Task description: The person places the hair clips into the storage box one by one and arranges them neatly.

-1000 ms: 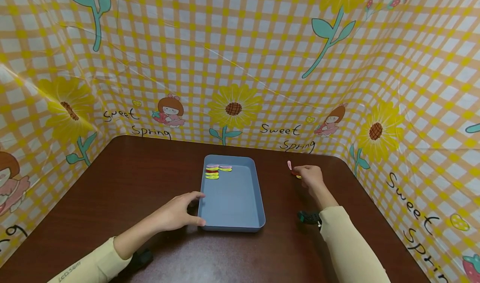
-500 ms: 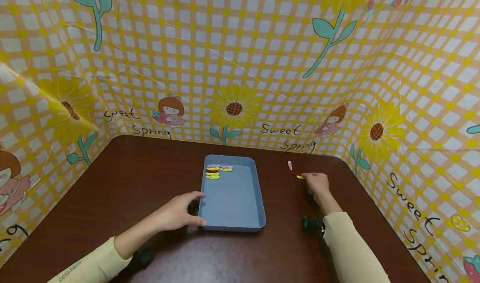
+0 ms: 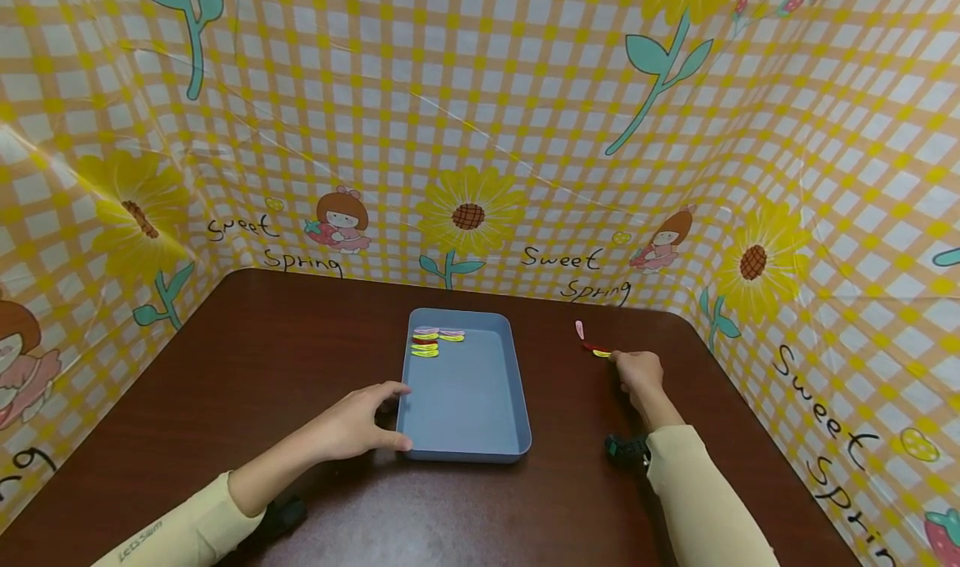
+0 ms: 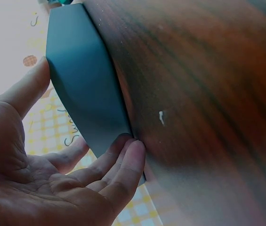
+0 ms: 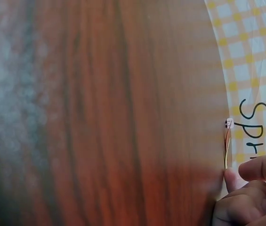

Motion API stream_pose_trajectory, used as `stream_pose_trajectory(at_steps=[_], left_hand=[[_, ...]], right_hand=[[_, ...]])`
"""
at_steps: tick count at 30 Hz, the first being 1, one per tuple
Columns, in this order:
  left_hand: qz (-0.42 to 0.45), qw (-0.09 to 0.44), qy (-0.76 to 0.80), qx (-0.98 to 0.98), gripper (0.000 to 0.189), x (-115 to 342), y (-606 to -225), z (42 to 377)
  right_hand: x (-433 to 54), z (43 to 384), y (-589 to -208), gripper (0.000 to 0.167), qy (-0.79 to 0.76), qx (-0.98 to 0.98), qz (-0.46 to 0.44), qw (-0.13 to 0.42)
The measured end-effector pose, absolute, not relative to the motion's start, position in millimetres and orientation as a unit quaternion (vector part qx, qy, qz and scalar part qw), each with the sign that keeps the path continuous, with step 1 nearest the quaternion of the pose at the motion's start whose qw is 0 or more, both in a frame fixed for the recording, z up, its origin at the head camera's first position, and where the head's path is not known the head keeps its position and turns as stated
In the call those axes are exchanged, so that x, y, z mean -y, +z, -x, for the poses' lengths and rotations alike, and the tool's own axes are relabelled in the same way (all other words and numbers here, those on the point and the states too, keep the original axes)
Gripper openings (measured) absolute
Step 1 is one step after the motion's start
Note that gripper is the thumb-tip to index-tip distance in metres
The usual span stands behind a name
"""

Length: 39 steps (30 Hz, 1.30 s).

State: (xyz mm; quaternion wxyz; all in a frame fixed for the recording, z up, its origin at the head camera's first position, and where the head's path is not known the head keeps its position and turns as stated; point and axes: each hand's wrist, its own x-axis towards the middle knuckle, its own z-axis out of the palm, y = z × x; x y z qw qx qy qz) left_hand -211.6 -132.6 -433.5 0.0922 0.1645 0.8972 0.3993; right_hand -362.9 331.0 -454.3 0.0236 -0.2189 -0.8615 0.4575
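My left hand (image 3: 356, 423) rests against the left side of a grey-blue tray (image 3: 468, 417), thumb and fingers spread along its wall. In the left wrist view, the fingertips (image 4: 133, 153) touch the tray's lower edge and the thumb meets its rim. Several yellow, red and pink snap hair clips (image 3: 425, 348) lie in the tray's far left corner. Right of the tray, my right hand (image 3: 639, 375) pinches the right end of a yellow hair clip (image 3: 601, 353). A red hair clip (image 3: 589, 348) lies against it, and a pink hair clip (image 3: 579, 329) sits just beyond.
The dark brown wooden table (image 3: 300, 325) is walled at the back and sides by a yellow checked cloth (image 3: 480, 117) with sunflowers. Dark straps sit at both wrists.
My right hand has drawn back slightly to the right, uncovering the red and yellow hair clips, which have shifted a little rightward. The left hand and tray have stayed put.
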Motion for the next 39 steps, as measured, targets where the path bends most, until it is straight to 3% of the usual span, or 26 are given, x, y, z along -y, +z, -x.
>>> stream_pose_trajectory(at_steps=[3, 11, 13, 17, 21, 34, 39], left_hand=[[-0.163, 0.094, 0.399, -0.897, 0.077, 132.4, -433.6, 211.5], [-0.162, 0.097, 0.397, -0.898, 0.078, 132.5, -432.2, 211.2], [-0.161, 0.097, 0.396, -0.899, 0.079, 132.5, -431.9, 211.2], [-0.16, 0.098, 0.397, -0.899, 0.078, 132.6, -431.9, 211.3], [-0.159, 0.098, 0.395, -0.9, 0.078, 132.7, -432.4, 211.9], [-0.156, 0.1, 0.395, -0.9, 0.077, 132.5, -431.7, 211.6], [-0.158, 0.097, 0.393, -0.901, 0.077, 132.7, -431.5, 211.0]], right_hand=[[-332.4, 363.0, -455.1, 0.026, 0.463, 0.859, 0.218, 0.02], [-335.3, 365.3, -454.1, 0.05, 0.5, 0.839, 0.214, 0.004], [-335.0, 366.5, -454.4, 0.046, 0.503, 0.838, 0.213, 0.005], [-333.7, 368.7, -455.4, 0.02, 0.5, 0.842, 0.201, 0.007], [-332.7, 370.1, -455.9, 0.037, 0.49, 0.851, 0.19, 0.0], [-324.2, 366.0, -456.7, 0.049, 0.393, 0.905, 0.159, 0.027], [-318.1, 362.7, -456.7, 0.041, 0.361, 0.92, 0.144, 0.049]])
